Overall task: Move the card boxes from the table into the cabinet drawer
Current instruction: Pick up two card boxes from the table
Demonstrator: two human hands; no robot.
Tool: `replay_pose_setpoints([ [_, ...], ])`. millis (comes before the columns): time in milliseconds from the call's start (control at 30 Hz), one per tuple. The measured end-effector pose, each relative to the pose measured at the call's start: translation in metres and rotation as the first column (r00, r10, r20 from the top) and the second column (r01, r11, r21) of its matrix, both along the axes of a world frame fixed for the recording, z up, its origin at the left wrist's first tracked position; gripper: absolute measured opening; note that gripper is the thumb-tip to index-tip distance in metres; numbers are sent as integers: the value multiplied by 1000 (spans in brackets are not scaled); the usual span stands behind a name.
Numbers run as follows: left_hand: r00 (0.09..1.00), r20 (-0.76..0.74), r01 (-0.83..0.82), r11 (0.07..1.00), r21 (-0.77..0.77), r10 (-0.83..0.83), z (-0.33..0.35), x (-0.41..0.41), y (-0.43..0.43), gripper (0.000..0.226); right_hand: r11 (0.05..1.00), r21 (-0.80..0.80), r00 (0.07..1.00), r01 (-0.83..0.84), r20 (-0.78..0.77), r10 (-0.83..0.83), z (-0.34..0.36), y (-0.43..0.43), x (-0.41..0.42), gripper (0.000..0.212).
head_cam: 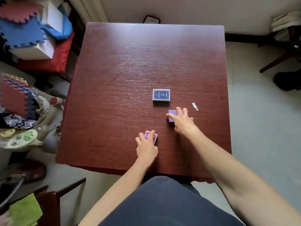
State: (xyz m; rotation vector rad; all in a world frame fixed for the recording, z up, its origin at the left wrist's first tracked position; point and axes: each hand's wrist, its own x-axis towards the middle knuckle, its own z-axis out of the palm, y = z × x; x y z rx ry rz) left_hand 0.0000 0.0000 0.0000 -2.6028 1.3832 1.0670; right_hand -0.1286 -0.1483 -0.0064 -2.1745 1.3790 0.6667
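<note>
On the dark red wooden table, the left hand grips a pink card box near the near edge, fingers wrapped over it. To its right and farther in, the right hand covers a purple card box, apparently grasping it. A dark blue card box lies untouched beyond, a small white scrap to the right.

On the dark red wooden table, the left hand lies over a pink card box low in the frame. The right hand covers a purple card box right of centre. A dark blue card box sits untouched at centre, a small white scrap to its right.
</note>
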Motion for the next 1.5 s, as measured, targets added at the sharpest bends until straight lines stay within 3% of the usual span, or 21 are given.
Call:
replay_pose_setpoints([
  [233, 990, -131, -43, 999, 20, 45, -4, 24, 2, 58, 999, -47, 998, 17, 60, -14, -1, -7, 1, 61],
  [333, 930, -313, -178, 982, 69, 191, -1, 42, 8, 61, 971, 46, 948, 236, 209, -241, 0, 4, -9, 57],
  [400, 794, -500, -328, 936, 129, 347, 5, 53, 13, 58, 876, 169, 807, 452, 340, -482, 5, 22, -23, 54],
  [533, 605, -644, -398, 878, 264, 468, 16, 68, 36, 55, 532, 503, 351, 681, 414, -840, 22, 77, -55, 46],
  [667, 492, -691, -413, 841, 350, 530, 18, 74, 67, 43, 246, 676, 66, 694, 281, -957, 31, 154, -83, 25],
  [733, 496, -697, -365, 853, 373, 517, 16, 72, 77, 38, 125, 677, -68, 726, 251, -966, 27, 195, -96, 26],
  [933, 596, -722, 7, 897, 442, 352, 6, 47, 82, 40, -335, 615, -513, 714, 133, -848, 15, 314, -119, 26],
  [1067, 630, -757, 226, 891, 394, 175, 2, 2, 75, 37, -567, 615, -772, 548, 112, -626, 11, 397, -132, 39],
  [1267, 603, -796, 493, 805, 329, -44, 18, -98, 85, 31, -695, 651, -947, 304, 125, -297, 17, 497, -151, 41],
  [1500, 577, -793, 671, 666, 325, -195, 33, -228, 148, 47, -693, 711, -980, 122, 197, 29, 19, 591, -198, 19],
])
